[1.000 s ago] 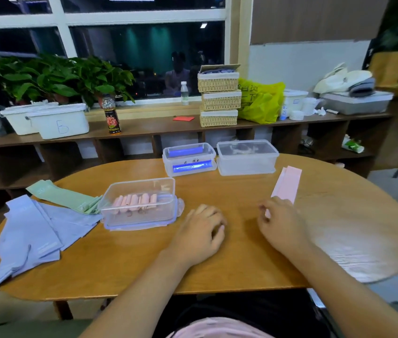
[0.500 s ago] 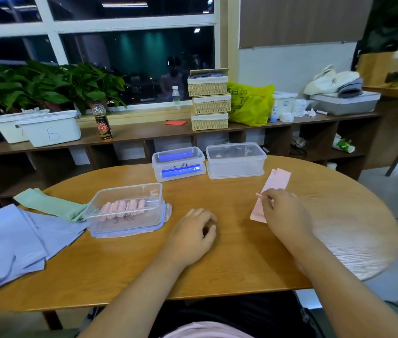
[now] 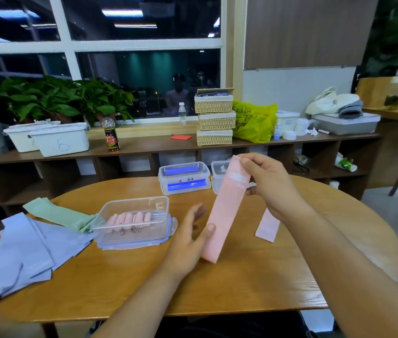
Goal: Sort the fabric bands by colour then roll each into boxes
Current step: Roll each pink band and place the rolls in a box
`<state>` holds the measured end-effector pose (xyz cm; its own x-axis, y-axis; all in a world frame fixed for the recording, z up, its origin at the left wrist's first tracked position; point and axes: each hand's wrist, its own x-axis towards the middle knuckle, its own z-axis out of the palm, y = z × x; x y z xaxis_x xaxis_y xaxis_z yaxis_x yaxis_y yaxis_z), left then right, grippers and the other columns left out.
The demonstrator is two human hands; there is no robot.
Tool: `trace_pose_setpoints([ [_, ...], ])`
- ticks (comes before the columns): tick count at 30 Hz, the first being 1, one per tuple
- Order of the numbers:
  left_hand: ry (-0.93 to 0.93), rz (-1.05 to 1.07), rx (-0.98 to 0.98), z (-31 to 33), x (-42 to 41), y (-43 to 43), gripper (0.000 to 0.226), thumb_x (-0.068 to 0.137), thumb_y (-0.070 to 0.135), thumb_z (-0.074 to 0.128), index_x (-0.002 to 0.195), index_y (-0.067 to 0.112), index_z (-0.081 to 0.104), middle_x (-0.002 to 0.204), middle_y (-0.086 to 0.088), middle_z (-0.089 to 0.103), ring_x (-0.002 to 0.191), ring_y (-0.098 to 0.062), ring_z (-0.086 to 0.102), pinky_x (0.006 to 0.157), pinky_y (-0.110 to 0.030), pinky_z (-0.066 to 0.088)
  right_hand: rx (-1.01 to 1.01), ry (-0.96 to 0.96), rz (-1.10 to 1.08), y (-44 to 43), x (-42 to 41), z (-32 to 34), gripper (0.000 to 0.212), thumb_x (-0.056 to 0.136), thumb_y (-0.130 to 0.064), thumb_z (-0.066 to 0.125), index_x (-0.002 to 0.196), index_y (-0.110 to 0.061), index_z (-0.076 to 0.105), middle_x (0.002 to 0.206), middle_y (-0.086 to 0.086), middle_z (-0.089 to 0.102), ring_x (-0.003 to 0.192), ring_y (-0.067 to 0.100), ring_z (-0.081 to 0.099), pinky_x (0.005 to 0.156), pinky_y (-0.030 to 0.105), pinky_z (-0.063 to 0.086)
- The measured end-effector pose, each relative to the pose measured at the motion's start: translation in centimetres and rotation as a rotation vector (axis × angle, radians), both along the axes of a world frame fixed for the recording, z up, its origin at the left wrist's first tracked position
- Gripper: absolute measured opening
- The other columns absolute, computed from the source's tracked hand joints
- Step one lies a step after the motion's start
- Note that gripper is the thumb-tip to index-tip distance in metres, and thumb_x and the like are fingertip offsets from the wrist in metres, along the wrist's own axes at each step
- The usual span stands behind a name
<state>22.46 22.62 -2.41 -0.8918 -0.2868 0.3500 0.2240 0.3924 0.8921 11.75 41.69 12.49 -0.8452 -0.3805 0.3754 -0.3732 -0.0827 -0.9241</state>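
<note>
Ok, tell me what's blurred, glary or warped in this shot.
Head view: the left hand is partly motion-smeared, while the pink band in the right hand is sharp. Head view: the window mirrors ceiling lights. Head view: wide-angle distortion bows the rim of the table.

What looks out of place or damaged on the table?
Nothing spilled or damaged. The lavender bands are splayed loosely, their near corner reaching the left edge of the table. The green bands butt against the open box.
</note>
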Motion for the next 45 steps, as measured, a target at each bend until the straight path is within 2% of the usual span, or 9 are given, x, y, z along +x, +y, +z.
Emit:
trace_pose_setpoints([
  [6,-0.053,-0.062,0.009,0.2,0.5,-0.1,0.01,0.105,0.034,0.063,0.106,0.028,0.071,0.101,0.005,0.076,0.097,-0.017,0.072,0.084,-0.037,0.053,0.045,-0.015,-0.065,-2.5,-2.3,-0.2,0.023,0.109,-0.027,0.055,0.111,-0.028,0.078,0.094,-0.005,0.073,0.082,0.011,0.066,0.06,0.028,0.055],
  [12,-0.149,0.032,0.059,0.2,0.3,0.0,0.034,0.103,0.023,0.068,0.132,0.037,0.059,0.102,0.015,0.076,0.096,-0.003,0.071,0.086,-0.026,0.057,0.201,0.018,-0.197,-4.7,-7.8,-1.5,0.024,0.11,-0.025,0.05,0.114,-0.023,0.074,0.101,-0.002,0.071,0.087,0.017,0.065,0.055,0.028,0.054],
  [15,-0.173,0.304,-0.092,-0.5,-0.6,-0.3,0.054,0.098,0.023,0.069,0.146,0.034,0.045,0.099,0.014,0.068,0.083,-0.001,0.064,0.073,-0.018,0.049,0.475,0.029,-0.267,-5.0,-11.3,-4.6,0.026,0.11,-0.024,0.051,0.129,-0.019,0.068,0.118,0.007,0.072,0.103,0.029,0.068,0.077,0.041,0.062],
  [19,-0.258,0.387,-0.286,-1.3,-1.1,-0.7,0.061,0.095,0.036,0.069,0.151,0.029,0.045,0.139,0.013,0.055,0.116,-0.004,0.059,0.098,-0.031,0.052,1.003,0.198,-0.266,-5.3,-12.7,-10.3,0.046,0.106,-0.016,0.054,0.151,-0.026,0.05,0.145,0.01,0.059,0.124,0.032,0.06,0.104,0.043,0.053],
  [25,-0.174,0.2,-0.78,-1.6,-0.8,0.3,0.031,0.089,0.05,0.057,0.116,0.038,0.065,0.121,0.022,0.051,0.122,-0.007,0.043,0.106,-0.033,0.04,1.293,0.618,-0.229,-6.3,-10.6,-12.6,0.048,0.102,-0.018,0.058,0.148,-0.031,0.054,0.157,0.001,0.048,0.141,0.029,0.045,0.114,0.05,0.043],
  [30,-0.133,0.19,-0.827,-2.0,-1.0,0.0,0.019,0.092,0.035,0.058,0.105,0.036,0.073,0.119,0.022,0.056,0.122,-0.006,0.042,0.108,-0.032,0.038,1.385,0.652,-0.013,-4.9,-10.7,-13.1,0.052,0.105,-0.018,0.044,0.15,-0.042,0.05,0.159,-0.007,0.05,0.149,0.023,0.039,0.121,0.054,0.031],
  [38,-0.346,0.394,-1.079,-0.8,-4.8,-1.5,0.033,0.106,0.023,0.051,0.131,0.029,0.072,0.125,0.004,0.057,0.122,-0.022,0.046,0.104,-0.039,0.039,1.435,0.667,-0.195,-2.7,-10.8,-12.5,0.042,0.102,-0.048,0.038,0.132,-0.033,0.063,0.135,-0.004,0.063,0.125,0.023,0.052,0.11,0.049,0.038],
  [42,-0.486,0.388,-1.003,-0.6,-7.0,-1.8,0.04,0.104,0.029,0.041,0.135,0.019,0.064,0.134,-0.004,0.056,0.133,-0.027,0.046,0.113,-0.049,0.039,1.375,0.602,-0.23,-1.5,-10.6,-12.9,0.041,0.101,-0.058,0.042,0.121,-0.032,0.067,0.124,-0.005,0.064,0.123,0.024,0.053,0.111,0.048,0.037],
  [45,-0.501,0.367,-0.961,-0.6,-8.2,-2.2,0.047,0.104,0.035,0.038,0.142,0.018,0.058,0.142,-0.005,0.054,0.136,-0.027,0.044,0.112,-0.049,0.041,1.225,0.467,-0.223,-2.0,-9.8,-12.1,0.032,0.099,-0.06,0.048,0.1,-0.033,0.065,0.096,-0.01,0.068,0.102,0.019,0.061,0.102,0.044,0.043],
])
